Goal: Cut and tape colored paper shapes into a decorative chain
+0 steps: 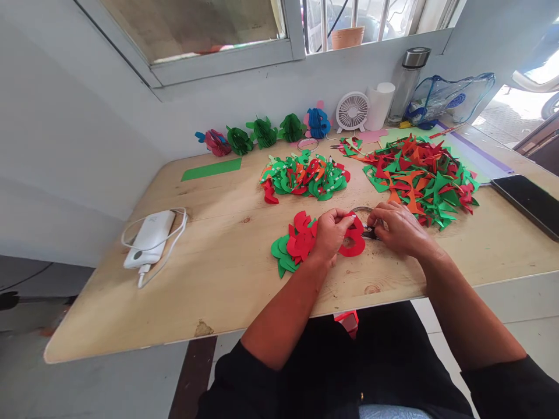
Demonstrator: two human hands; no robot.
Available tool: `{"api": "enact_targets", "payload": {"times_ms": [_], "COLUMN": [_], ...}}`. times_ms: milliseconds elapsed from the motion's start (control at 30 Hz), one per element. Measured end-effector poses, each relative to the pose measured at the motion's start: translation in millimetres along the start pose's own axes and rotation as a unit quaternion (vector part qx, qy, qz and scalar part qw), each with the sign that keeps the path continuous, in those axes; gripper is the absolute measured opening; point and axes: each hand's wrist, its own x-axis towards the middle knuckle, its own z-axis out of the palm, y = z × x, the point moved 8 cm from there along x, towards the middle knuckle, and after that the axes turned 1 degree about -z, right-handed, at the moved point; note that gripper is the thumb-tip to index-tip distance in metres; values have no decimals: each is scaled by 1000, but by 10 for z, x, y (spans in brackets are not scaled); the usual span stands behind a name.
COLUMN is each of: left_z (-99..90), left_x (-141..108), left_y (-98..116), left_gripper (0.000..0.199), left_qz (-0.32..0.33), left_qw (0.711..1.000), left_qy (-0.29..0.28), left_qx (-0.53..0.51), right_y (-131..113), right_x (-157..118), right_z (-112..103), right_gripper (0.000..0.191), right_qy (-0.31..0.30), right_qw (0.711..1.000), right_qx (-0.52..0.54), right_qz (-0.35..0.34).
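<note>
From far away I see curvy red paper (354,248), over the wooden table (227,244), between both hands, left hand (331,233) pinching it tight, right hand (399,227) curled closed around a small dark tool (370,233).

pinched along its upper part by the left fingers (334,219): a bright red paper cutout (355,249), thin, rounded along its lower edge and curving about a gap, near the front edge of the desk (236,262). just beside its right side, mostly hidden in the right fingers (379,219): a small dark tool (370,233), kind hard to tell.
</note>
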Motion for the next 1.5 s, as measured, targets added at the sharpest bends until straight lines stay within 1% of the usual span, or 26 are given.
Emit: {"api": "enact_targets", "payload": {"times_ms": [167, 300, 500, 700, 900, 1067, 1200, 1500], "left_z": [4, 7, -3, -1, -15, 9, 14, 0], "left_x": [-6, -27, -36, -21, -5, -31, -50, -19], "left_y": [-9, 1, 14, 8, -5, 41, 58, 74], "left_gripper": [11, 13, 13, 10, 11, 8, 7, 6], "left_qz": [-5, -8, -8, 0, -7, 13, 16, 37], "left_qw": [1000, 1000, 1000, 1000, 1000, 999, 998, 998], "left_qy": [-4, -7, 0, -5, 11, 3, 2, 10], "left_qx": [-1, -2, -1, 6, 12, 41, 54, 58], "right_y": [9, 14, -11, -75, -99, -104, -125, -157], "right_x": [-1, 2, -26, -98, -133, -151, -162, -161], "right_z": [7, 21, -17, -52, -80, -62, -75, -88], "right_gripper": [22, 23, 23, 21, 22, 22, 22, 23], "right_qy": [-5, -13, 19, 32, 53, 62, 72, 67], "right_qw": [1000, 1000, 1000, 999, 998, 998, 997, 997], "right_qx": [4, 15, -3, -21, -24, -21, -27, -38], "right_qz": [13, 10, -4, -5, -7, -10, -6, 1]}}
